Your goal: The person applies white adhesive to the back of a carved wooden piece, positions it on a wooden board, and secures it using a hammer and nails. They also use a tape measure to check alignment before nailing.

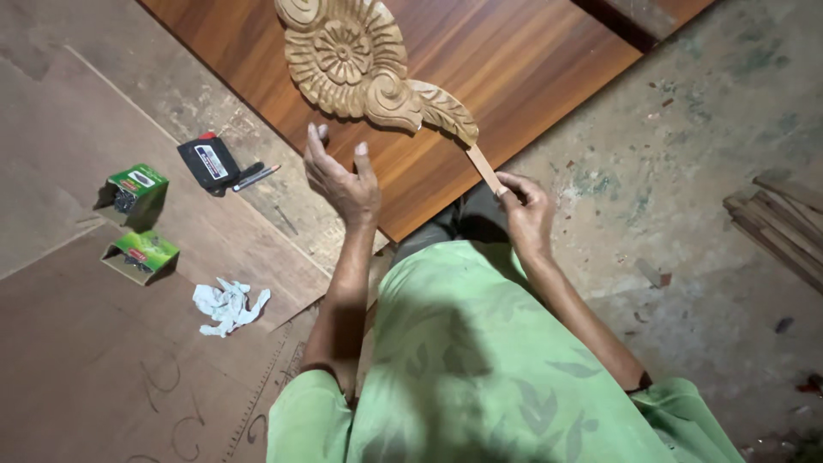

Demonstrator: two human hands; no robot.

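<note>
Carved wooden ornament (356, 64), rosette and scroll with a leafy tail, lies on the reddish-brown wood panel (514, 60), upper middle of view. Step in hand looks like positioning or fitting the carving on the panel.

Left to right: two green boxes of small hardware (137, 190) and (144, 253) sit on the plywood sheet (77, 360), black tape measure (208, 160) and pencil (255, 177) near the panel edge, crumpled white rag (229, 304) below them. All well apart from the work, nothing obstructs.

Left hand (341, 176) is spread, fingers up, empty, just below the carving, not touching it. Right hand (525, 206) pinches a thin wooden strip (485, 167) that runs up to the carving's tail tip.

Next move likely calls for the left hand steadying the carving while the strip gets aligned. Stacked timber pieces (784, 227) lie far right on the concrete floor (686, 171), clear of reach.
</note>
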